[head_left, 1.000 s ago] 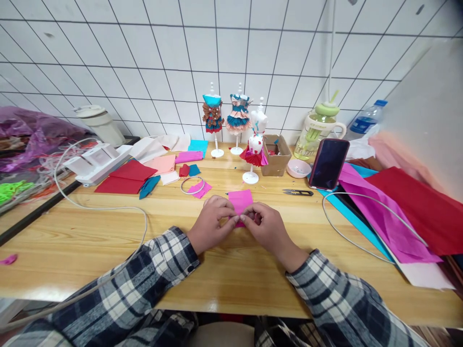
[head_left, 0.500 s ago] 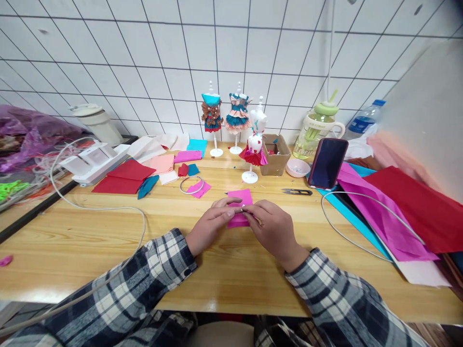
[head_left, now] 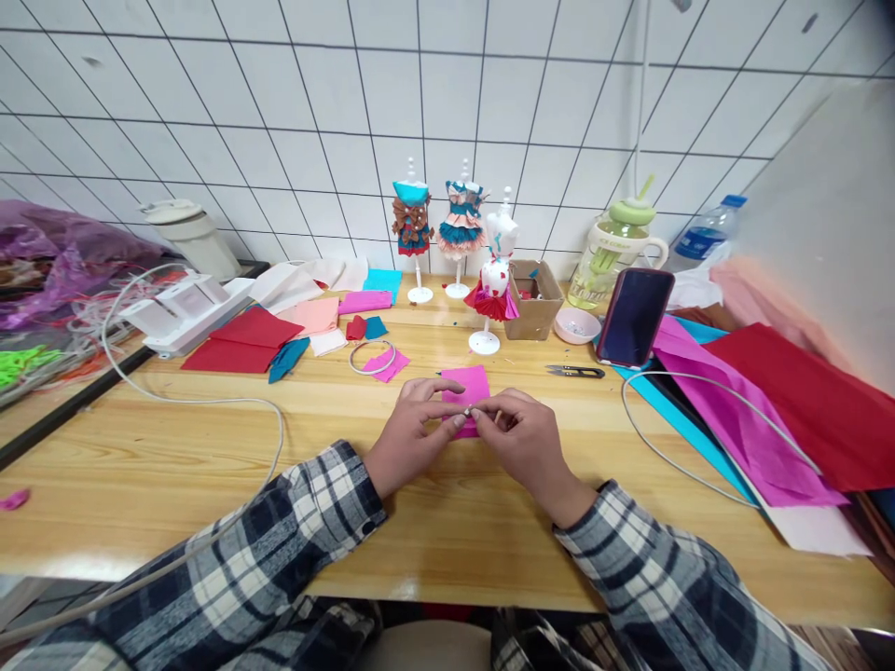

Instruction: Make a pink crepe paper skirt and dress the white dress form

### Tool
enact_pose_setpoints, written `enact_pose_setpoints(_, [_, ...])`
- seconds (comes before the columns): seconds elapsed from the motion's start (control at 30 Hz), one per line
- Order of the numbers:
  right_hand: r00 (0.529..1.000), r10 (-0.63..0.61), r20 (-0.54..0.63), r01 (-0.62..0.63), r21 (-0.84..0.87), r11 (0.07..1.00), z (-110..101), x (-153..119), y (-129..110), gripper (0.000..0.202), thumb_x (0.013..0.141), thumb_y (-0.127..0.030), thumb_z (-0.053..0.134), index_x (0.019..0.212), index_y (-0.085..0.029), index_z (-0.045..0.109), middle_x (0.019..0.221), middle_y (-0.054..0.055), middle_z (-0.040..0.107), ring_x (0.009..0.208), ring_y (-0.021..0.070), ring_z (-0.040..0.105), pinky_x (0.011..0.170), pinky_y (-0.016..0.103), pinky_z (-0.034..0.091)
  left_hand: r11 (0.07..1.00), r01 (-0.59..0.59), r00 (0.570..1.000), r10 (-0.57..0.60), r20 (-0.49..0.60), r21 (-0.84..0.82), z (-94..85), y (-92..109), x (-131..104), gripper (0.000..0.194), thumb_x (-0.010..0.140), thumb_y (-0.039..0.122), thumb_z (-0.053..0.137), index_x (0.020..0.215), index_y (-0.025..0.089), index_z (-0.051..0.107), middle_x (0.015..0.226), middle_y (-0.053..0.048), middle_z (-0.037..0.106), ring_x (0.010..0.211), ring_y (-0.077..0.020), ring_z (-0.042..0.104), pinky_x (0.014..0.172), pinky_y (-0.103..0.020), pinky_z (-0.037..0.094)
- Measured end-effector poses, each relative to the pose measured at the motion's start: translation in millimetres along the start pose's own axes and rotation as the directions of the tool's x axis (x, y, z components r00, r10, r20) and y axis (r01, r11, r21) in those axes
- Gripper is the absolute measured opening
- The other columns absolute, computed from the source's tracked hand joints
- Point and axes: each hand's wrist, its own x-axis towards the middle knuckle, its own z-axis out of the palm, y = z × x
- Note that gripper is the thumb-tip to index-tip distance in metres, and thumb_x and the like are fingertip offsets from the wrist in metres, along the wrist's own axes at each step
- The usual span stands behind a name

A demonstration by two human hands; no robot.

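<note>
My left hand [head_left: 418, 429] and my right hand [head_left: 526, 435] meet fingertip to fingertip over a magenta sheet of crepe-like paper [head_left: 467, 380] on the table. Thumb and forefinger of each hand are pinched together at a tiny pale, shiny piece [head_left: 468, 411], too small to name. The other left fingers are loosely bent above the sheet, and the right ones curl inward. Beyond the hands stands a small white dress form [head_left: 495, 275] with a red and magenta skirt. Thread snips [head_left: 574, 371] lie to the right of the sheet.
Two more dressed forms, one in brown and teal [head_left: 411, 224], one in peach and teal [head_left: 461, 228], stand behind. A cardboard box [head_left: 530, 315], a pink bowl [head_left: 577, 325] and a phone [head_left: 635, 317] are at right. Left lie red sheets [head_left: 241, 337], a ring [head_left: 372, 358] and a power strip [head_left: 196, 317].
The left fingers have lifted and bent, and its thumb has shifted toward the right fingertips, so the tiny pale piece now shows between the hands. The view has shifted slightly.
</note>
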Motion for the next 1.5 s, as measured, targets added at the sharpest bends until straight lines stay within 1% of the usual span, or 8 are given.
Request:
enact_pose_setpoints(0.17, [0.998,0.061,0.013,-0.062,0.091,0.994,4,0,0,0.010,0.081,-0.023,0.065,0.078,-0.020,0.074,0.067,0.001,0.066,0.054,0.0118,0.052,0.052,0.024,0.043,0.999,0.038,0.998,-0.038,-0.047,-0.017,0.0,-3,1,0.017,0.088,0.032,0.060,0.091,0.025,0.075,0.108,-0.004,0.067,0.105,-0.0226,0.055,0.095,-0.042,0.040])
enact_pose_setpoints(0.37, [0.984,-0.172,0.049,0.177,-0.137,0.975,-2,-3,7,0.018,0.088,-0.027,0.061,0.100,-0.022,0.073,0.085,0.003,0.070,0.070,0.0132,0.061,0.064,0.024,0.046,0.991,0.001,0.998,0.008,0.069,-0.135,-3.2,-6,-1,0.028,0.093,0.034,0.051,0.113,0.026,0.069,0.123,-0.005,0.062,0.116,-0.0240,0.051,0.103,-0.044,0.036])
enact_pose_setpoints(0.53, [0.975,-0.219,0.028,0.219,-0.253,0.942,-5,-4,8,0.016,0.088,-0.025,0.059,0.095,-0.022,0.073,0.085,0.002,0.071,0.070,0.0128,0.062,0.062,0.023,0.044,0.996,-0.054,0.992,0.061,0.106,-0.071,-1.1,-1,-3,0.031,0.093,0.035,0.051,0.120,0.028,0.066,0.134,-0.005,0.055,0.121,-0.0257,0.045,0.104,-0.046,0.032])
enact_pose_setpoints(0.7, [0.997,-0.072,-0.030,0.070,-0.070,0.995,1,-2,2,0.009,0.080,-0.022,0.065,0.081,-0.020,0.074,0.068,0.000,0.067,0.056,0.0108,0.056,0.055,0.023,0.044,0.999,-0.039,0.999,0.039,0.006,0.031,2.2,-2,-2,0.021,0.092,0.033,0.055,0.101,0.028,0.073,0.118,-0.004,0.063,0.110,-0.0236,0.051,0.096,-0.042,0.036])
enact_pose_setpoints(0.83, [0.999,0.034,0.008,-0.034,0.087,0.996,6,-3,-1,0.010,0.081,-0.022,0.066,0.077,-0.020,0.075,0.067,0.000,0.068,0.053,0.0110,0.054,0.052,0.023,0.044,0.999,0.001,0.997,0.003,-0.072,0.048,0.8,-4,-1,0.015,0.087,0.033,0.062,0.086,0.025,0.075,0.104,-0.003,0.067,0.101,-0.0217,0.055,0.091,-0.039,0.039])
enact_pose_setpoints(1.13, [0.981,-0.166,0.102,0.159,0.071,0.985,6,-7,6,0.020,0.089,-0.020,0.058,0.101,-0.024,0.074,0.089,0.003,0.073,0.077,0.0146,0.066,0.069,0.026,0.050,0.997,0.046,0.994,-0.051,-0.098,-0.055,-1.5,-7,3,0.014,0.081,0.022,0.062,0.075,0.022,0.074,0.086,-0.002,0.070,0.088,-0.0186,0.060,0.086,-0.037,0.042])
enact_pose_setpoints(1.3, [0.975,-0.176,0.135,0.180,-0.021,0.983,5,-9,5,0.021,0.091,-0.022,0.056,0.104,-0.024,0.073,0.091,0.002,0.073,0.081,0.0152,0.067,0.072,0.026,0.050,0.987,0.073,0.995,-0.081,-0.055,-0.141,-0.5,-9,5,0.017,0.080,0.020,0.058,0.077,0.021,0.075,0.086,-0.002,0.072,0.085,-0.0177,0.063,0.083,-0.034,0.046])
enact_pose_setpoints(1.5, [0.976,-0.181,0.122,0.192,-0.081,0.978,4,-9,5,0.021,0.092,-0.023,0.054,0.104,-0.023,0.072,0.092,0.003,0.073,0.083,0.0154,0.066,0.074,0.026,0.050,0.992,0.061,0.995,-0.070,-0.072,-0.111,1.8,-9,4,0.017,0.079,0.016,0.059,0.078,0.021,0.075,0.086,-0.002,0.073,0.085,-0.0175,0.064,0.083,-0.033,0.046])
